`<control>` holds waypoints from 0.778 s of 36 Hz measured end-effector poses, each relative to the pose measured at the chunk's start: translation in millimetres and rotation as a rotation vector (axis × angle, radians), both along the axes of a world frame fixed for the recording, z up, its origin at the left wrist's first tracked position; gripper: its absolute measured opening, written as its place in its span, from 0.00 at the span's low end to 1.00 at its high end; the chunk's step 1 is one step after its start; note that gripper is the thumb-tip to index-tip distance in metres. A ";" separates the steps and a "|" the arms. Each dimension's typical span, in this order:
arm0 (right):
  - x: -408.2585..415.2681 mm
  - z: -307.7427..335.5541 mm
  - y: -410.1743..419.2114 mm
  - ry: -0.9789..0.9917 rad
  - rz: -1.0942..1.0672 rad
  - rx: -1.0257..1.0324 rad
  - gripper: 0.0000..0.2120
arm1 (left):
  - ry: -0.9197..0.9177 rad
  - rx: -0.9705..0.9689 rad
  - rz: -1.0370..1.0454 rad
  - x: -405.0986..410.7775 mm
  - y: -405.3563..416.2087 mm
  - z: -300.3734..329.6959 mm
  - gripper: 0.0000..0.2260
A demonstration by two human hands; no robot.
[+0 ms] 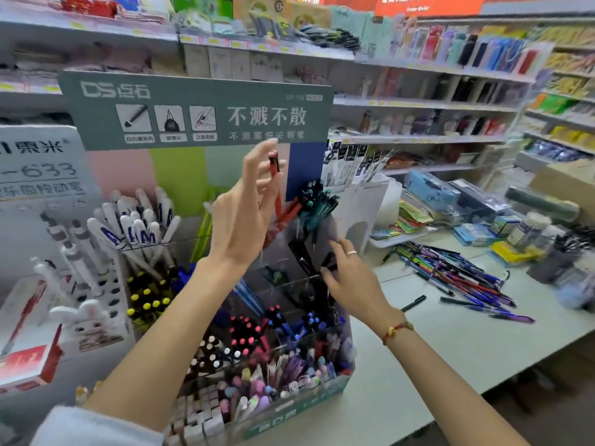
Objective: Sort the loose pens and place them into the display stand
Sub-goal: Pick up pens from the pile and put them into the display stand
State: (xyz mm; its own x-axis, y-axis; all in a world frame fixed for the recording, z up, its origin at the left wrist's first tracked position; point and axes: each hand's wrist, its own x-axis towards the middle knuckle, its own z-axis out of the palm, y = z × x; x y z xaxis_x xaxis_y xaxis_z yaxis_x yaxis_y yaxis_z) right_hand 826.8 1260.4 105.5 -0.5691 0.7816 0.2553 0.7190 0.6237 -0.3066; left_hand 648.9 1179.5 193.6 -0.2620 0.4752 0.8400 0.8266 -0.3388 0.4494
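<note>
My left hand (244,214) is raised in front of the display stand (299,400) and pinches a red pen (276,185) upright, its black top between thumb and fingers, above the stand's upper clear compartment of red pens. My right hand (349,278) is lower, at the stand's right side, its fingers closed on black pens (304,257) in a middle compartment. A pile of loose pens (457,278), mostly blue, purple and red, lies on the white counter to the right.
The stand's tiers hold many sorted pens, with a grey-green header card (196,111) above. White pens in another rack (135,226) stand at left. A single black pen (413,303) lies on the counter (467,349). Boxes and jars sit at far right; shelves fill the background.
</note>
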 end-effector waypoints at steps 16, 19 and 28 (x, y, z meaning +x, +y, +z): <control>48.6 20.2 2.6 0.259 0.029 0.053 0.19 | 0.436 -0.234 0.197 48.9 2.4 -10.4 0.16; 83.9 15.1 14.7 0.153 -0.020 0.008 0.13 | 0.459 -0.319 0.103 83.4 5.9 -16.3 0.10; 223.0 -56.7 118.6 -0.296 -0.172 -0.317 0.11 | 0.470 -0.862 -0.092 198.5 110.1 -72.3 0.12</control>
State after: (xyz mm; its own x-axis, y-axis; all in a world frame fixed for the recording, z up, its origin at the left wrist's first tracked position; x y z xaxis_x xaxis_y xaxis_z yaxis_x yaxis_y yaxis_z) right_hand 1049.7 1379.0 48.8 -0.4364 0.8844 -0.1652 0.8893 0.3961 -0.2288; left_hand 847.4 1289.6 121.4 0.0787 0.9754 0.2060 0.9711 -0.1217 0.2054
